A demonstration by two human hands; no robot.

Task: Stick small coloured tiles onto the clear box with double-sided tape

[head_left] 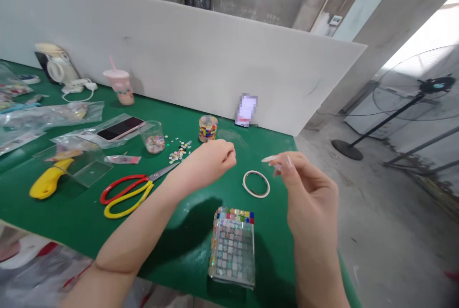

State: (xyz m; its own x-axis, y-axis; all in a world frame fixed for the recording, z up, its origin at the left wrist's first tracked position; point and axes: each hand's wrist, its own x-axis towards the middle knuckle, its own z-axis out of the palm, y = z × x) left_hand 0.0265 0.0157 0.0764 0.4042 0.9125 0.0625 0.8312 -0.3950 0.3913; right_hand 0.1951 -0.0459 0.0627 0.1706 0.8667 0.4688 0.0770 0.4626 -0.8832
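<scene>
My left hand (pixel 212 159) hovers over the green table (pixel 82 222) with its fingers curled into a pinch; what it holds is too small to make out. My right hand (pixel 304 188) is raised to the right, fingers pinched together near a thin pale strip. Between the hands lies a white ring of tape (pixel 256 184). In front of me stands a clear box covered with small mosaic tiles (pixel 234 246). Loose tiles (pixel 180 150) lie scattered behind my left hand.
Red-and-yellow scissors (pixel 125 192), a yellow tool (pixel 48 181), a phone (pixel 120 128) on plastic bags, a small glass cup of tiles (pixel 155 138), a tiled round jar (pixel 208 128) and a pink drink cup (pixel 121 86) lie about. A white board (pixel 179 54) backs the table. A floor fan (pixel 412 102) stands right.
</scene>
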